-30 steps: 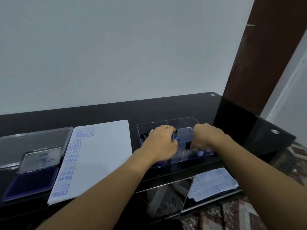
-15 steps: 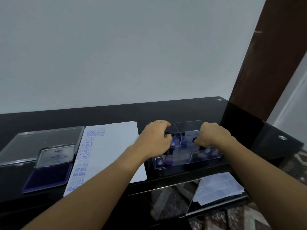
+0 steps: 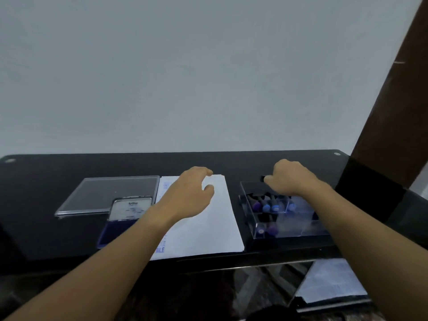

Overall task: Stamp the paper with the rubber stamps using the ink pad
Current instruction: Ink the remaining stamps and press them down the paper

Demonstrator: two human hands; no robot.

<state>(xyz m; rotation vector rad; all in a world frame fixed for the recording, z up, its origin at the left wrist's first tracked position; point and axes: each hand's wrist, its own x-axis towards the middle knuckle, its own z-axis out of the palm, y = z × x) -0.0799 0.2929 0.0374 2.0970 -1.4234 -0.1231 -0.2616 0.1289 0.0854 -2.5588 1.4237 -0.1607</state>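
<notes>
- Paper (image 3: pixel 208 223) lies flat between ink pad (image 3: pixel 115 230) and clear box (image 3: pixel 289 232), blue prints (image 3: pixel 161 249) down its left edge
- Risk, we reckon: left forearm (image 3: pixel 129 246) hangs over those prints and could smear them; unpinned sheet may slide under a press
- Left hand (image 3: pixel 187 200) above the sheet, fingers (image 3: pixel 205 171) loosely curled, holding nothing
- Right hand (image 3: pixel 291 179) over the box, fingers curled tight on a small dark stamp (image 3: pixel 262 178)

Paper (image 3: pixel 208 216): we lose most stamped lines under the left forearm (image 3: pixel 129 246). Right hand (image 3: pixel 289 179): we cannot make out its hold.
</notes>
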